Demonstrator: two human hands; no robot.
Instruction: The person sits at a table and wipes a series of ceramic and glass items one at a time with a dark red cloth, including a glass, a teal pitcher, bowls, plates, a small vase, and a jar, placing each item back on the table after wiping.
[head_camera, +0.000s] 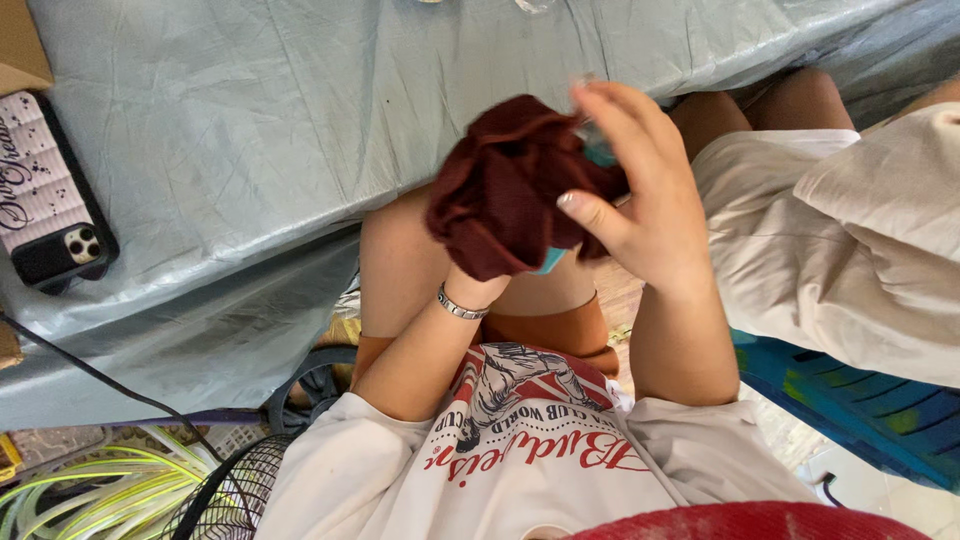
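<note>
centrally in the head view, the left hand (478, 262) is buried inside a bunched maroon cloth (505, 190), gripping it from within; the right hand (640, 205) pinches the cloth's edge, with a teal item (550, 262) partly hidden, apparently being wiped. upper left: a wrinkled grey table cover (250, 130) bears a cased smartphone (50, 200).

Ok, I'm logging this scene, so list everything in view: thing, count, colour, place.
cloth: 1, dark red, bunched between both hands
small object: 1, teal, mostly hidden under the cloth
table cover: 1, pale grey-blue, across the top
phone: 1, patterned case, left on the table
fan guard: 1, black, bottom left
chair: 1, blue, right
bracelet: 1, silver, left wrist
left hand: 1, under the cloth
right hand: 1, gripping the cloth
</note>
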